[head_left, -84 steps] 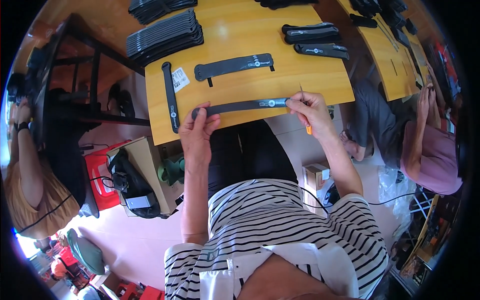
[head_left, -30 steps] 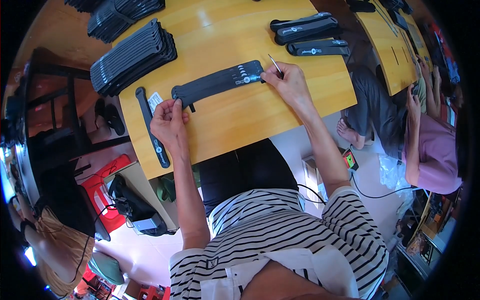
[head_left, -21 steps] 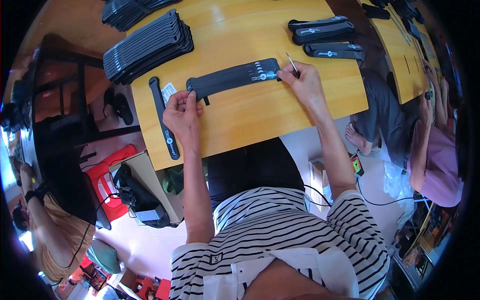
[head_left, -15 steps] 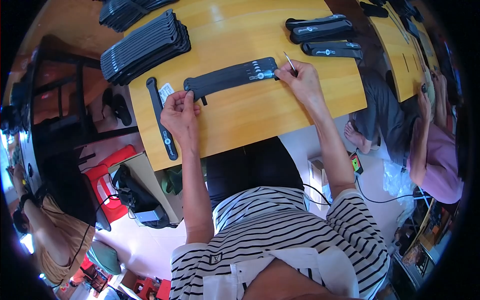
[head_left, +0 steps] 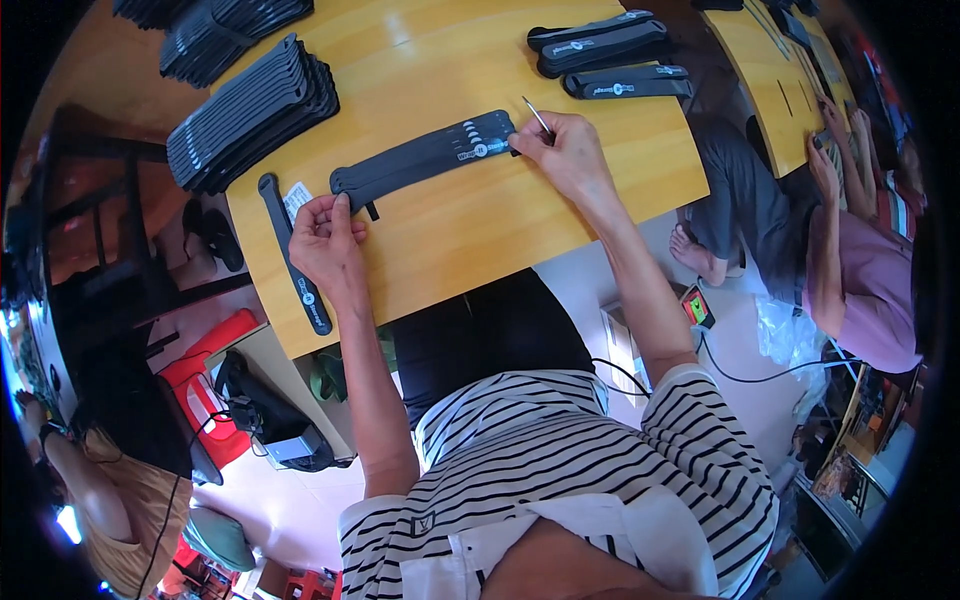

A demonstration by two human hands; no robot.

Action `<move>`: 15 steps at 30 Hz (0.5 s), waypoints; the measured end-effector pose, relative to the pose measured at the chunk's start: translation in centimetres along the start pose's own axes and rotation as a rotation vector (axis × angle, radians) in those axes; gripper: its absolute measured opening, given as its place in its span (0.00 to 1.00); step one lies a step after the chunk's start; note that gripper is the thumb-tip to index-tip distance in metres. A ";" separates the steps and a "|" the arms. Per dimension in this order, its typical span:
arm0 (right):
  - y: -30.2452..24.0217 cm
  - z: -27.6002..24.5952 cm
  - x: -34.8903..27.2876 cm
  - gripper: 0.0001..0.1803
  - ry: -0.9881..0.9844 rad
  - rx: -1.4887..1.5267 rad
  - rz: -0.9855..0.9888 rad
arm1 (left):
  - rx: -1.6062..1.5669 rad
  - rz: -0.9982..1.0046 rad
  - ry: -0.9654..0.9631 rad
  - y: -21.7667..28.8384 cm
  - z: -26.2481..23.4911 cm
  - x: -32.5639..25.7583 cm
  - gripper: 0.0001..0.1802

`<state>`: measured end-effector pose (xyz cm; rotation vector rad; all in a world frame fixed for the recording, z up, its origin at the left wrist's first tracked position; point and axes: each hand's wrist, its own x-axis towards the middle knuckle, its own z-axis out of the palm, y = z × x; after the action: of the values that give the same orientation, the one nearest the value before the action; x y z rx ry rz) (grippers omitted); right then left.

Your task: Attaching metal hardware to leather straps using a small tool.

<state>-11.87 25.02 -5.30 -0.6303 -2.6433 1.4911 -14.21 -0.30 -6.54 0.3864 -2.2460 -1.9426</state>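
A flat bundle of black straps with pale printing lies across the wooden table. At its left end, my left hand is closed, pinching the edge between thumb and fingertips. My right hand is closed round a slim, pointed metal tool whose tip sticks up. The thumb and forefinger of that hand also press at the bundle's right end. A small black tab pokes out below the bundle near my left hand. One single black strap lies beside that hand, partly over a white label.
A tall stack of black straps stands at the far left, with another bundle behind it. Several folded straps lie at the far right. A co-worker in a purple top sits right. The table's near edge faces me.
The whole view has shifted, so the table and hands sit further left in the picture. Both hands keep the same grip on the bundle's ends.
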 end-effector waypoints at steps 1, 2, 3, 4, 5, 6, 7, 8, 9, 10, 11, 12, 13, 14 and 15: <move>-0.1 0.0 0.0 0.10 0.000 -0.001 0.002 | 0.000 -0.001 -0.001 0.0 0.0 0.0 0.04; -0.2 -0.1 0.0 0.11 0.007 -0.011 0.002 | 0.002 0.002 -0.002 0.1 0.1 0.0 0.03; -0.2 0.0 0.0 0.11 0.012 -0.021 0.002 | 0.005 0.006 -0.002 0.1 0.1 0.0 0.03; -0.2 0.0 0.0 0.11 0.011 -0.020 0.003 | 0.006 0.005 -0.002 0.0 0.0 0.0 0.03; -0.2 0.1 0.0 0.11 0.012 -0.041 0.003 | 0.005 0.006 -0.004 -0.1 0.0 0.0 0.03; -0.3 0.1 0.0 0.11 0.015 -0.062 0.003 | 0.003 0.008 -0.006 -0.1 0.0 0.0 0.03; -0.2 0.1 0.0 0.11 0.015 -0.063 0.005 | 0.002 0.007 -0.007 -0.1 0.0 0.1 0.03; -0.2 0.2 0.0 0.10 0.019 -0.071 0.000 | -0.002 0.006 -0.004 -0.2 0.0 0.1 0.03; -0.1 0.2 0.0 0.10 0.022 -0.079 -0.004 | -0.006 0.005 0.000 -0.2 0.0 0.1 0.03; -0.2 0.2 0.0 0.10 0.021 -0.080 -0.003 | -0.006 0.004 0.000 -0.2 0.0 0.1 0.03; -0.2 0.1 0.0 0.10 0.025 -0.093 -0.007 | 0.000 0.005 0.001 -0.2 0.0 0.1 0.04; -0.2 0.2 0.0 0.10 0.027 -0.104 -0.011 | 0.008 0.006 0.003 -0.2 0.0 0.1 0.04; -0.2 0.2 0.0 0.10 0.026 -0.104 -0.010 | 0.009 0.005 0.004 -0.1 0.0 0.0 0.04; -0.2 0.3 0.0 0.10 0.023 -0.106 -0.002 | 0.014 0.003 0.002 -0.1 0.0 0.0 0.04; -0.2 0.3 0.0 0.10 0.021 -0.108 0.005 | 0.018 0.001 0.000 0.0 0.0 0.0 0.04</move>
<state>-12.01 24.68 -5.27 -0.6567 -2.7231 1.3429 -14.20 -0.31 -6.54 0.3874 -2.2639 -1.9233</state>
